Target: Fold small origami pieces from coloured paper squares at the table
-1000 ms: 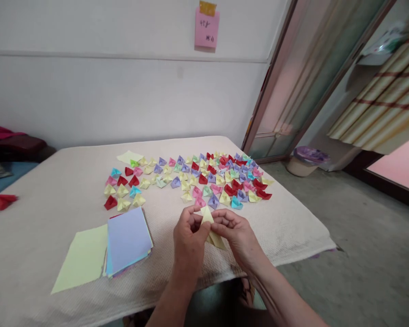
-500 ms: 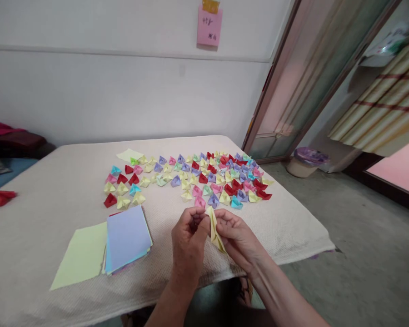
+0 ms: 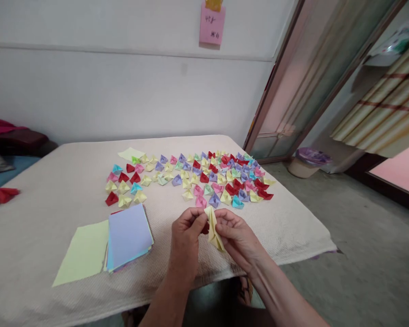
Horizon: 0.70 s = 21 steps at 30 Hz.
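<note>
A narrow folded piece of yellow paper point(image 3: 214, 234) is held upright, slightly tilted, between my two hands above the table's front edge. My left hand point(image 3: 187, 231) pinches its upper left edge with thumb and fingers. On the other side, my right hand point(image 3: 235, 234) grips it, the thumb pressed on the front and the fingers behind. Just beyond my hands lie many small folded paper boats, among them a pink boat point(image 3: 200, 201) and a purple boat point(image 3: 214, 200). Left of my hands rests a stack of coloured sheets point(image 3: 129, 236) with a purple one on top.
A pale green sheet point(image 3: 83, 254) lies beside the stack, and a pale yellow sheet point(image 3: 131, 154) at the back. A red folded paper point(image 3: 7, 195) is at the far left. The cloth-covered table point(image 3: 282, 231) meets a white wall. A bin point(image 3: 305, 162) stands on the floor at right.
My left thumb and fingers have shifted slightly left and up along the yellow paper, showing more of its side. My right hand keeps its grip. The view has shifted a little.
</note>
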Available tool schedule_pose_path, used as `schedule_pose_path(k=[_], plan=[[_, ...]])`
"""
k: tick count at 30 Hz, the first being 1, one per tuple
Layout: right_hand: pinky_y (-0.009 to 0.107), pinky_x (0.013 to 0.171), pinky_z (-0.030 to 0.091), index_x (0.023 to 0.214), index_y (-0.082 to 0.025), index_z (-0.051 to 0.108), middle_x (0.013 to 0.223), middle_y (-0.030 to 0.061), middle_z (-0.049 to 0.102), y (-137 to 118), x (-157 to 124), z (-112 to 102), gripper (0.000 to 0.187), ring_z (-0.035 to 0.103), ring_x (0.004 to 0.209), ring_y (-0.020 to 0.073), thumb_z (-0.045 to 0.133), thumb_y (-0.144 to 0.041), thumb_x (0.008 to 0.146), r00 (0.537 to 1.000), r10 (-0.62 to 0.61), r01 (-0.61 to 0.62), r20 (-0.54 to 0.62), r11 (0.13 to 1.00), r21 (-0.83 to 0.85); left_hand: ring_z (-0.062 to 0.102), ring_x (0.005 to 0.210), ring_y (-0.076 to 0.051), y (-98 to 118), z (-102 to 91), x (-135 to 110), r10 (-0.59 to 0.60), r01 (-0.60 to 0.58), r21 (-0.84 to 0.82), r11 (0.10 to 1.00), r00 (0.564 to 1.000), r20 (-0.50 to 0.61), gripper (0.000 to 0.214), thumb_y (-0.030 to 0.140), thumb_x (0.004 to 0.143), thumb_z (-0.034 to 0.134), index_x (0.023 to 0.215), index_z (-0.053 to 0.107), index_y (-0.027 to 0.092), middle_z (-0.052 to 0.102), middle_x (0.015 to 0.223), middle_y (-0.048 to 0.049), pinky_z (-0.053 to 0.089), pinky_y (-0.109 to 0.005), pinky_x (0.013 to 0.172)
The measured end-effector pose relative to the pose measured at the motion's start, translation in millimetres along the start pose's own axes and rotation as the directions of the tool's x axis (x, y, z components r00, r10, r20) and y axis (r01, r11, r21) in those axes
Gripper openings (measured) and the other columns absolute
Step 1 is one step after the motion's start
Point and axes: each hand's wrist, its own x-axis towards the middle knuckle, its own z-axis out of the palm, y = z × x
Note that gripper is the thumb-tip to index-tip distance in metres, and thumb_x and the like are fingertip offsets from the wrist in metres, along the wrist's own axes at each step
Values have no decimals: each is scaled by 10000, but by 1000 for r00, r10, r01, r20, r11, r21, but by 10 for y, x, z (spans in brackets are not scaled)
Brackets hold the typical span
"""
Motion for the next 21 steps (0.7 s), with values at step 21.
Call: schedule_pose_path(k=[21], plan=[[164,660,495,830,-179,713,731,-13,717,67,-3,45,284,637,640,84,848,-130,584,999,35,-39,29,983,177,559,660,-96,-50,41,-91,464,-372,608,702,886,7,63,164,850,566,813,598,205,616,717,38,431,-192,647]])
